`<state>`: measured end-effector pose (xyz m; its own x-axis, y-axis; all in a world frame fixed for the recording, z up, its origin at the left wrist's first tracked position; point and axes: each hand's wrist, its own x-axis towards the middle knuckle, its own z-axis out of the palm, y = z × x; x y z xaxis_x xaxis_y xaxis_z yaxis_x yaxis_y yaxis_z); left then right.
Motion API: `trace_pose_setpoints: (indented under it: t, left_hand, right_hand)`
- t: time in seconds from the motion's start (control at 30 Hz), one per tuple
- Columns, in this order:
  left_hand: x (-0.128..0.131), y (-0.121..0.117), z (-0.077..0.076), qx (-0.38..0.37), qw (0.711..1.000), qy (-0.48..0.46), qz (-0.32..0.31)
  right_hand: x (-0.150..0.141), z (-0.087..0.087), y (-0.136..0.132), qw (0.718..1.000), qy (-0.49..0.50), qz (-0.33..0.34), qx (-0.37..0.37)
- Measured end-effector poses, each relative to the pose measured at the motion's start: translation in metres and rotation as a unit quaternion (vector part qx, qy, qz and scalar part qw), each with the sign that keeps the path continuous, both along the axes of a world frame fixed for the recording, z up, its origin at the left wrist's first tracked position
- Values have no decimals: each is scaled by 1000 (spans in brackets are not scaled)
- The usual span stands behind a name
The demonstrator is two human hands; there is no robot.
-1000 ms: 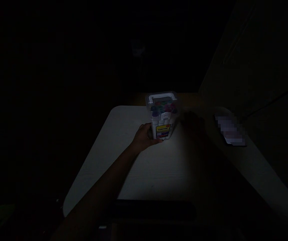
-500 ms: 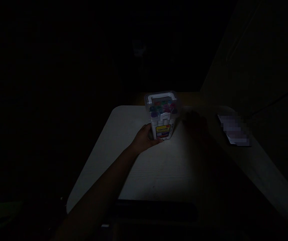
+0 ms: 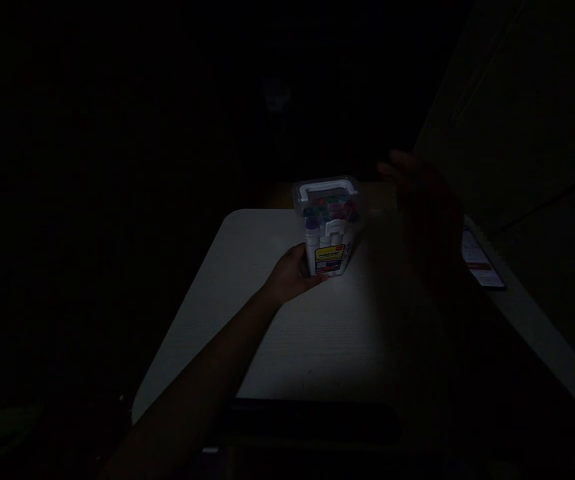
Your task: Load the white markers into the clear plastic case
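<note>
A clear plastic case of markers [image 3: 328,227] stands near the far side of the white table, tilted slightly. Its lid is on, with a white carrying handle on top and a white latch in front. Coloured marker caps show through the lid, and a yellow and blue label is on the front. My left hand [image 3: 290,275] grips the case low on its left side, thumb across the front. My right hand [image 3: 425,207] is raised to the right of the case, apart from it, in deep shadow. Its fingertips point left and it holds nothing that I can see.
A phone [image 3: 481,260] with a lit screen lies on the table's right side, partly behind my right arm. The pale table [image 3: 217,300] has rounded far corners. A dark strip [image 3: 312,419] runs along its near edge. A wall rises at right; the surroundings are very dark.
My right hand has risen and moved right, away from beside the case, now covering part of the phone. The case has shifted slightly right with my left hand still on it.
</note>
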<state>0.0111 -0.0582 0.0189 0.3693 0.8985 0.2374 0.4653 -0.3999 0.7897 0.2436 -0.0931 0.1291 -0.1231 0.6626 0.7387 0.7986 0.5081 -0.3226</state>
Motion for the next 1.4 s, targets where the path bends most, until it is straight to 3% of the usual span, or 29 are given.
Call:
trace_pose_setpoints:
  t: [0.03, 0.1, 0.23, 0.3, 0.43, 0.6, 0.73, 0.83, 1.03, 1.4]
  left_hand:
    - [0, 0, 0, -5, 1000, -4, -1]
    - [1, 0, 1, -12, 1000, -16, -6]
    - [1, 0, 1, -4, 999, -30, -15]
    - [1, 1, 0, 2, 999, -28, -16]
    - [1, 2, -1, 8, 999, -32, -26]
    - [0, 3, 0, 4, 999, -28, -31]
    - [0, 3, 0, 2, 999, -21, -33]
    - [0, 4, -2, 7, 999, -26, -34]
    - [1, 5, -2, 16, 1000, -12, -22]
    - [1, 7, -4, 24, 999, -5, -26]
  right_hand:
    - [-9, 7, -6, 997, 36, 42, 62]
    - [-24, 15, -12, 989, -29, 82, 115]
    - [-32, 16, -8, 988, -131, 80, 20]
    - [-27, 13, -4, 987, -138, 78, 1]
    - [-22, 2, 1, 986, -137, 88, 44]
    - [-26, -20, 3, 993, -108, 43, 26]
    - [-26, -31, 3, 990, -84, 53, 105]
    - [-27, -27, -2, 987, -85, 51, 124]
    - [-41, -12, -14, 995, -69, 7, 70]
    - [-45, -8, -21, 995, -80, 23, 47]
